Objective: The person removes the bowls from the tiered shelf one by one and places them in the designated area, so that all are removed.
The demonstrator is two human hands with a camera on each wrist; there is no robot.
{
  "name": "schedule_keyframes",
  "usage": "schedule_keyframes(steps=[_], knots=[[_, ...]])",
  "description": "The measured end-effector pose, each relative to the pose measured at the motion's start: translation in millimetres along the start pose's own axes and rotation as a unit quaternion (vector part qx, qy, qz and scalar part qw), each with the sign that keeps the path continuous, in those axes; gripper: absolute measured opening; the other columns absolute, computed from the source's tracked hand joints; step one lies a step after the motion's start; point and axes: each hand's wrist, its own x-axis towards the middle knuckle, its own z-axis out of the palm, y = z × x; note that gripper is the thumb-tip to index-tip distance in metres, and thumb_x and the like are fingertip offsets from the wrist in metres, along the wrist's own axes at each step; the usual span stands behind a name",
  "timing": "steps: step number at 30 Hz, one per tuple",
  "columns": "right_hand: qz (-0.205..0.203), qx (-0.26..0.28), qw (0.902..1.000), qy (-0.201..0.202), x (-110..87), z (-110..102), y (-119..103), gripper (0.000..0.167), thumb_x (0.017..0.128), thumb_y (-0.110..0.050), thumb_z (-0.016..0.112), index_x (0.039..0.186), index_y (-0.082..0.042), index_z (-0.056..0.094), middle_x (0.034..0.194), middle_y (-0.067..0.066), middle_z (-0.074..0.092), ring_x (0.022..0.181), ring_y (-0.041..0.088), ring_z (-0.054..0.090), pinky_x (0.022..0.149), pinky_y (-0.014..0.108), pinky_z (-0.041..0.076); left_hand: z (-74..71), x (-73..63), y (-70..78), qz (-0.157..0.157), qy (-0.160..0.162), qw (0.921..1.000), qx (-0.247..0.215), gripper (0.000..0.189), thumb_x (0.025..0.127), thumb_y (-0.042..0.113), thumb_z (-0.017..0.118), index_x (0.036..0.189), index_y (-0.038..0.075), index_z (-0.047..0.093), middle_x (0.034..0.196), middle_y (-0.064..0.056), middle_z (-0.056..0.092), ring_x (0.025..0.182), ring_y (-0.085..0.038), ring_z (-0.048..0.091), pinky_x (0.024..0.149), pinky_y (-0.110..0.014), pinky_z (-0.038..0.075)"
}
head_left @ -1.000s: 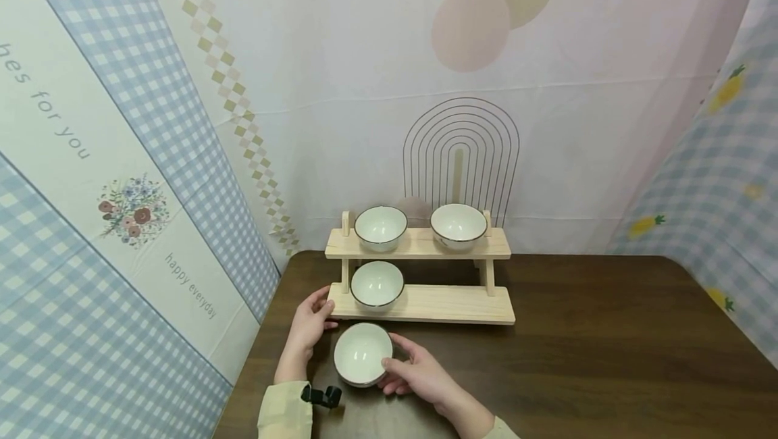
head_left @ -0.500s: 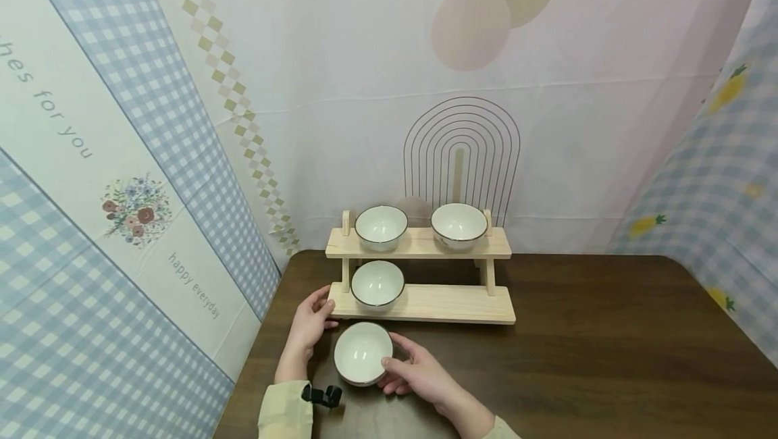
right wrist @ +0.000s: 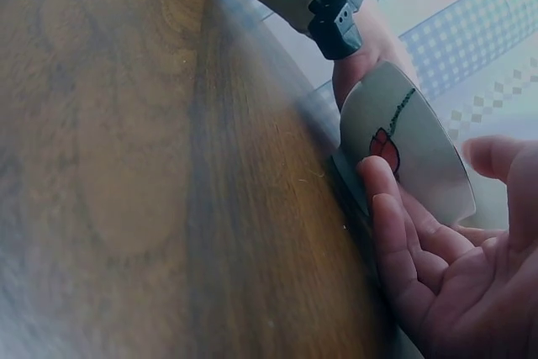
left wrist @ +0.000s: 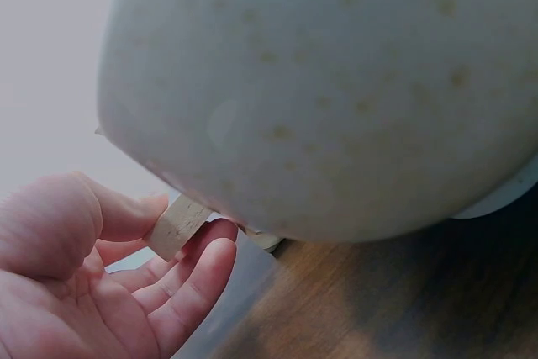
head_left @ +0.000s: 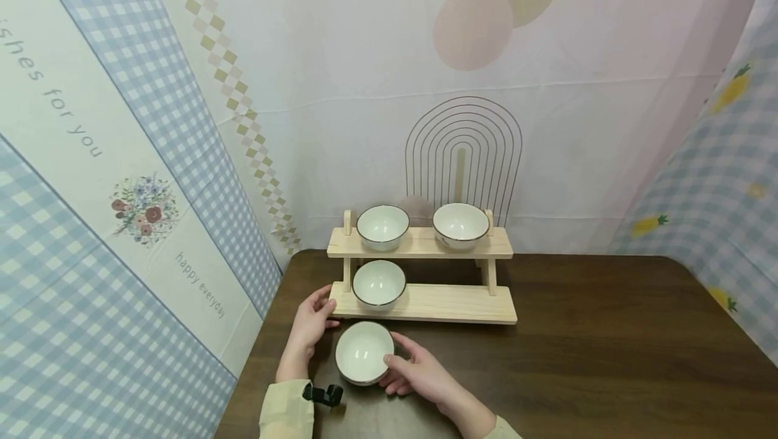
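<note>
Blue-and-white gingham cloth (head_left: 188,162) hangs down the left side of the room, meeting a pale printed backdrop (head_left: 340,40) behind the dark wood-grain tabletop (head_left: 583,338). From where I stand, the left hand (head_left: 311,321) comes first, thumb and fingers pinching the near left end of a two-tier wooden rack (head_left: 458,302). Just in front of that end is a white, dark-rimmed bowl (head_left: 363,352), upright; whether its foot touches the wood I can't tell. I'd judge it stiff, fairly light and chippable, its glaze slick enough to slip from a lazy grip. Its wall looks the best place to take hold, thumb at the rim and fingers beneath, much as the right hand (head_left: 419,375) has it: fingers part-curled around the right side, clear of the opening. Two similar bowls sit farther back at the rack's left, one below (head_left: 379,283), one above (head_left: 383,223); another (head_left: 460,223) stands upper right. Bare tabletop stretches on rightward to a hanging cloth printed with pineapples (head_left: 687,202).
</note>
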Motion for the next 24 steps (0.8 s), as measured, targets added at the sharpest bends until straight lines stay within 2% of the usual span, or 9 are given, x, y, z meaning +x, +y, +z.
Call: schedule_keyframes(steps=[3,6,11,24], knots=[[0.006,0.001,1.0000,0.000,-0.6,0,0,0.080,0.108,-0.033,0.063,0.167,0.004,0.023,0.092,0.018,0.079,0.073,0.020,0.076,0.062,0.028,0.059,0.0,1.6,0.0,-0.004,-0.001,1.0000,0.007,0.046,0.111,0.000,0.052,0.155,-0.013,0.044,0.123,-0.031,0.061,0.100,-0.034,0.064,0.076,-0.044,0.064],[0.011,0.000,0.9999,-0.002,-1.4,-2,-1,0.079,0.109,-0.033,0.062,0.166,0.005,0.024,0.093,0.017,0.079,0.074,0.021,0.076,0.063,0.029,0.059,0.1,0.9,0.8,-0.005,0.000,1.0000,0.008,0.046,0.112,0.001,0.052,0.155,-0.012,0.044,0.123,-0.030,0.061,0.101,-0.034,0.064,0.077,-0.043,0.064],[0.017,-0.007,0.9998,-0.003,-2.8,-7,-4,0.074,0.110,-0.036,0.058,0.165,0.004,0.029,0.094,0.018,0.078,0.074,0.021,0.075,0.062,0.029,0.060,1.6,0.2,-0.2,-0.004,0.007,1.0000,0.005,0.046,0.111,0.004,0.055,0.155,-0.008,0.048,0.120,-0.024,0.064,0.097,-0.025,0.063,0.072,-0.034,0.063],[0.014,-0.044,0.9989,-0.011,-1.9,-34,-16,0.062,0.111,-0.037,0.054,0.159,0.001,0.044,0.095,0.015,0.079,0.078,0.023,0.076,0.065,0.031,0.058,8.6,3.1,-0.2,-0.006,0.021,0.9997,0.011,0.046,0.111,0.002,0.056,0.155,-0.007,0.049,0.121,-0.024,0.063,0.097,-0.024,0.064,0.073,-0.035,0.063]])
